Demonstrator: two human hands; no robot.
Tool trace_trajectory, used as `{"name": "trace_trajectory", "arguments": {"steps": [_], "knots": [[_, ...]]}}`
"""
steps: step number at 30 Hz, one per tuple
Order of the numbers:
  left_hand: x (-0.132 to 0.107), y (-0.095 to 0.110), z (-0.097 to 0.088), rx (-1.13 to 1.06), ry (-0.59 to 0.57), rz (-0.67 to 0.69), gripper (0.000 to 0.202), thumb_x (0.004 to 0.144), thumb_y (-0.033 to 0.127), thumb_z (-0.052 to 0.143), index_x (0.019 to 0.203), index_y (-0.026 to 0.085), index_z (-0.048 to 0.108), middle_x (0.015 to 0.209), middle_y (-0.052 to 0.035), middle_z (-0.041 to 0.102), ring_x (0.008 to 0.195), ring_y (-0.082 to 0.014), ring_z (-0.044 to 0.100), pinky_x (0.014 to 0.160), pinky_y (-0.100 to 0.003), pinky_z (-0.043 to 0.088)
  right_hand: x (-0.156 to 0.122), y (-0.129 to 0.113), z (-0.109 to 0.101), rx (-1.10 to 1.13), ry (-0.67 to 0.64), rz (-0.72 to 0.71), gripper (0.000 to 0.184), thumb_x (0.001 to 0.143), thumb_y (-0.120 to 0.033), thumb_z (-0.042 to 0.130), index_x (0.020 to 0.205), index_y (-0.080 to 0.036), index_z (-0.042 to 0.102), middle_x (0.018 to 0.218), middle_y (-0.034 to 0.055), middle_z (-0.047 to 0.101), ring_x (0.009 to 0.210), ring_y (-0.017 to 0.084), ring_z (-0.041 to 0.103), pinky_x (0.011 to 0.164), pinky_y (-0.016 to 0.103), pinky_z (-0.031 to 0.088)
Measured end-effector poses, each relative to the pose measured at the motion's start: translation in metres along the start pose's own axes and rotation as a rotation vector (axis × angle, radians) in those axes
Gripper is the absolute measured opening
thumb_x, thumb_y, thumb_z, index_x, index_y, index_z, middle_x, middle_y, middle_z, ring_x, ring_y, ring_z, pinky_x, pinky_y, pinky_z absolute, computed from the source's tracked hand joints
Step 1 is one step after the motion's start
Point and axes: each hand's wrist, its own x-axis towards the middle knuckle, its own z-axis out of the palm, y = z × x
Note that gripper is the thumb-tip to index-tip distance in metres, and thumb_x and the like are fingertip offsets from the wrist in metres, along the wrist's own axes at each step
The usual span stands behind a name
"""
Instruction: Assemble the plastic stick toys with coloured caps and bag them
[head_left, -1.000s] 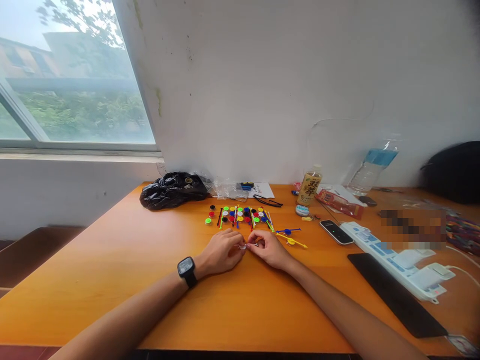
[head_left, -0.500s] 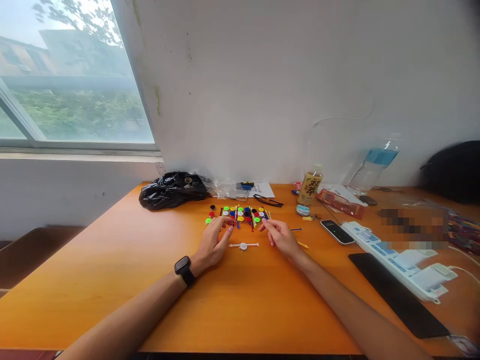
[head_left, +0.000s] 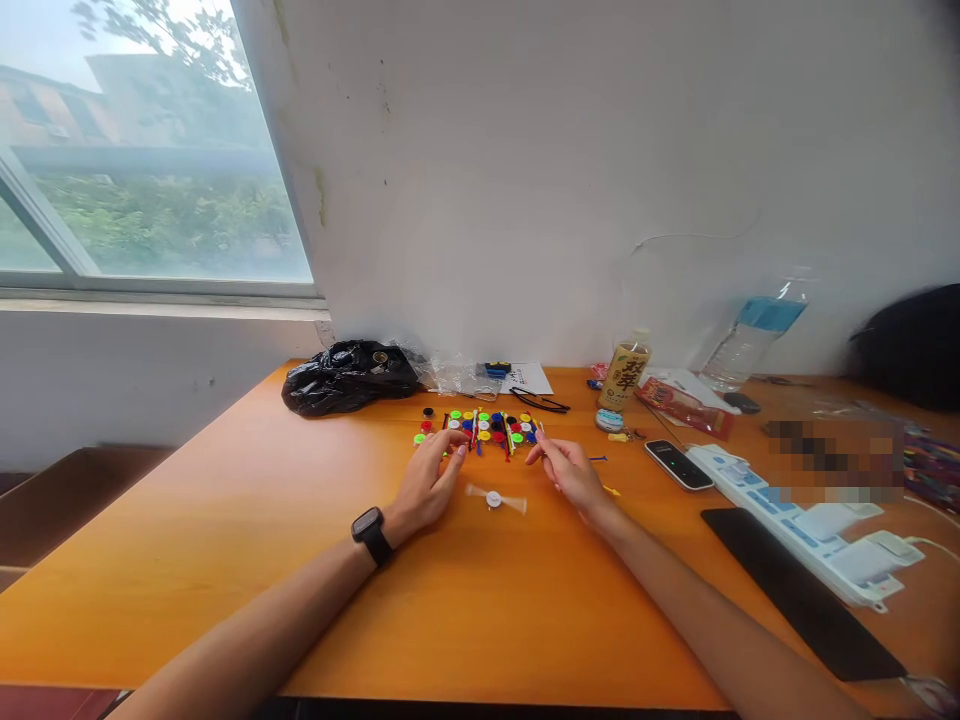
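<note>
A white arrow spinner (head_left: pixel 493 499) lies on the wooden table between my hands, its two arms smeared by motion around a round hub. My left hand (head_left: pixel 429 478), with a black watch (head_left: pixel 371 535) on the wrist, rests to the spinner's left, fingers loosely bent and apart, holding nothing. To the right, my right hand (head_left: pixel 566 475) hovers with its index finger stretched out and the others curled; nothing shows in its grasp. Beyond my fingertips sit several coloured round pieces (head_left: pixel 484 424) with thin coloured arrow sticks among them. A yellow arrow (head_left: pixel 612 491) lies beside my right hand.
A black plastic bag (head_left: pixel 349 380) and clear wrapping (head_left: pixel 461 378) lie along the back. Toward the right stand a drink bottle (head_left: pixel 625 372), a small round tin (head_left: pixel 609 420), a phone (head_left: pixel 679 466), a white power strip (head_left: pixel 787 525) and a black flat pad (head_left: pixel 802 590).
The spinner's arms were sharp and level; now they are blurred and tilted, turning. My right hand has opened slightly, its index finger raised. The whole view has shifted a little.
</note>
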Motion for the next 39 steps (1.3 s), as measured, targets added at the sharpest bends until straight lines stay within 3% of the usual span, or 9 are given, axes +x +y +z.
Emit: {"name": "trace_trajectory", "arguments": {"steps": [3,6,15,18,22,26,29,33,39], "knots": [[0.000,0.000,0.001,0.005,-0.001,-0.003,0.028,0.109,0.040,0.043,0.118,0.025,0.064,0.118,-0.0080,0.071,0.106,-0.0239,0.064,0.097,-0.042,0.051,0.002,0.009,0.001,-0.063,-0.045,-0.070,0.065,0.093,-0.080,0.048,0.076,-0.020,0.066,0.046,-0.0030,0.045,0.045,0.015,0.045,0.052,0.029,0.038],[0.000,-0.001,0.001,0.010,-0.002,0.005,0.026,0.109,0.038,0.043,0.117,0.025,0.064,0.119,-0.0070,0.071,0.108,-0.0236,0.063,0.098,-0.041,0.050,-0.001,0.013,0.004,-0.184,-0.088,-0.190,0.056,0.098,-0.070,0.048,0.080,-0.020,0.066,0.053,-0.0016,0.051,0.052,0.017,0.051,0.055,0.029,0.038],[0.016,-0.036,-0.020,0.171,0.190,-0.091,0.023,0.096,0.023,0.058,0.118,0.024,0.061,0.123,-0.0087,0.068,0.120,-0.0298,0.056,0.103,-0.048,0.049,-0.003,0.012,-0.002,-0.451,0.021,-0.360,0.054,0.104,-0.060,0.043,0.072,-0.021,0.062,0.059,-0.0004,0.049,0.056,0.016,0.041,0.057,0.030,0.027],[0.020,-0.055,-0.025,0.214,0.116,-0.107,0.032,0.090,0.019,0.057,0.122,0.023,0.061,0.127,-0.0092,0.067,0.119,-0.0308,0.057,0.098,-0.047,0.052,0.000,0.013,-0.006,-0.474,0.037,-0.364,0.053,0.105,-0.059,0.043,0.072,-0.021,0.061,0.057,-0.0007,0.048,0.055,0.016,0.041,0.057,0.030,0.027],[0.021,-0.076,-0.025,0.328,-0.028,-0.045,0.047,0.087,0.017,0.058,0.133,0.020,0.059,0.139,-0.0129,0.063,0.128,-0.0324,0.057,0.112,-0.052,0.046,0.000,0.013,-0.007,-0.494,0.031,-0.370,0.052,0.105,-0.058,0.042,0.071,-0.022,0.059,0.059,-0.0002,0.050,0.056,0.016,0.043,0.058,0.030,0.027],[0.025,-0.089,-0.023,0.398,-0.098,-0.049,0.058,0.097,0.036,0.056,0.152,0.018,0.049,0.163,-0.0177,0.044,0.150,-0.0364,0.040,0.122,-0.054,0.036,-0.002,0.011,-0.005,-0.528,0.022,-0.374,0.053,0.105,-0.058,0.041,0.069,-0.022,0.054,0.059,-0.0004,0.049,0.057,0.016,0.043,0.059,0.030,0.027],[0.028,-0.095,-0.021,0.434,-0.145,-0.072,0.060,0.104,0.045,0.047,0.158,0.020,0.043,0.168,-0.0173,0.037,0.154,-0.0373,0.035,0.123,-0.056,0.032,-0.002,0.011,-0.004,-0.552,0.012,-0.367,0.053,0.105,-0.059,0.040,0.069,-0.022,0.053,0.058,-0.0005,0.048,0.057,0.016,0.043,0.059,0.030,0.026],[0.031,-0.100,-0.020,0.463,-0.182,-0.052,0.050,0.108,0.040,0.035,0.153,0.023,0.049,0.166,-0.0142,0.041,0.151,-0.0340,0.040,0.122,-0.055,0.033,-0.003,0.011,-0.004,-0.562,-0.001,-0.367,0.053,0.106,-0.059,0.040,0.069,-0.022,0.052,0.059,-0.0003,0.049,0.057,0.016,0.043,0.060,0.030,0.025],[0.028,-0.088,-0.022,0.481,-0.100,0.016,0.038,0.106,0.030,0.040,0.134,0.022,0.063,0.145,-0.0132,0.059,0.129,-0.0308,0.055,0.114,-0.050,0.043,-0.004,0.010,-0.003,-0.552,-0.015,-0.378,0.052,0.105,-0.056,0.042,0.068,-0.022,0.054,0.058,-0.0002,0.050,0.056,0.015,0.042,0.059,0.030,0.025]]}}
